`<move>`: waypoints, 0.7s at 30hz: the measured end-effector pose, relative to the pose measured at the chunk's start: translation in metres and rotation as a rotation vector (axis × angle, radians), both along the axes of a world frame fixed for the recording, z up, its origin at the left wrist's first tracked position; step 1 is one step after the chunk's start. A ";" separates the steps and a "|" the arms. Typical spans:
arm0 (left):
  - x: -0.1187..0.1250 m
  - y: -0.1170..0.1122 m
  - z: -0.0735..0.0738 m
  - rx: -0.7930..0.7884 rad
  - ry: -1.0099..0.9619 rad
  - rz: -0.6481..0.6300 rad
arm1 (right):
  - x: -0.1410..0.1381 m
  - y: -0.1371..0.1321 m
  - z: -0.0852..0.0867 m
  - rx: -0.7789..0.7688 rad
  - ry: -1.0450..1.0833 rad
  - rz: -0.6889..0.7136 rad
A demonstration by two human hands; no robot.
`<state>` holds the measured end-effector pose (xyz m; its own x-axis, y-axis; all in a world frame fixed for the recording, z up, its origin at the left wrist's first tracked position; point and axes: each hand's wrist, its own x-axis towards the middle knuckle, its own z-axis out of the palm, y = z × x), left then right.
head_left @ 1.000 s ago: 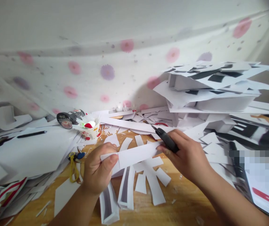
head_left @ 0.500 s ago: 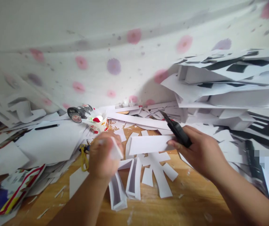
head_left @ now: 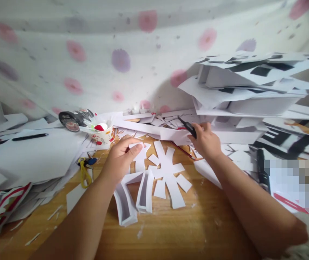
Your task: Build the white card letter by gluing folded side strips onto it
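Note:
My left hand [head_left: 123, 157] pinches a small white board piece [head_left: 136, 145] between thumb and fingers, above the flat white pieces. A black utility knife [head_left: 187, 127] is in my right hand [head_left: 206, 141], its blade pointing up and to the left, over the scraps at the back of the table. Between my forearms lies a flat white cut-out with several arms [head_left: 170, 169], with small loose pieces around it. To its left stands a white shape with raised walls [head_left: 127, 209], open at the top.
A paper cup [head_left: 104, 138] with spoons stands at the back left, beside a black container [head_left: 74, 121] on its side. White boards [head_left: 262, 103] are piled high at the right. A yellow-handled tool [head_left: 84, 175], a pen [head_left: 30, 137] and a snack packet [head_left: 3, 209] lie left.
My right hand has moved back and left with the knife, and the white strip has left its grasp. My left hand has turned, still with a white piece. The view has shifted right.

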<state>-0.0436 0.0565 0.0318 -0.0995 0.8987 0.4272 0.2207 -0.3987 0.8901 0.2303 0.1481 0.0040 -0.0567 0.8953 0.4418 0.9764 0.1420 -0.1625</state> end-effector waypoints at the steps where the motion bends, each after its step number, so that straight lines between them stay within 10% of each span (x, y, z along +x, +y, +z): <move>1: 0.000 0.000 0.000 -0.018 0.053 0.012 | 0.002 0.002 -0.006 -0.014 -0.017 -0.005; 6: 0.000 0.002 -0.003 -0.130 0.192 0.015 | 0.003 0.001 -0.025 -0.140 -0.111 0.104; 11: 0.006 -0.002 0.004 -0.237 0.357 -0.002 | -0.002 -0.021 -0.004 -0.159 -0.141 0.230; 17: 0.014 -0.001 0.011 -0.233 0.428 0.071 | 0.038 -0.104 0.015 0.202 0.104 0.512; 21: 0.002 0.005 -0.011 -0.228 0.446 0.178 | 0.123 -0.155 -0.022 0.446 0.354 0.127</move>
<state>-0.0412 0.0618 0.0207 -0.1123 0.9595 0.2583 0.6440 -0.1277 0.7543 0.3535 -0.0065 -0.0177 0.0683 0.6143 0.7861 0.8441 0.3844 -0.3738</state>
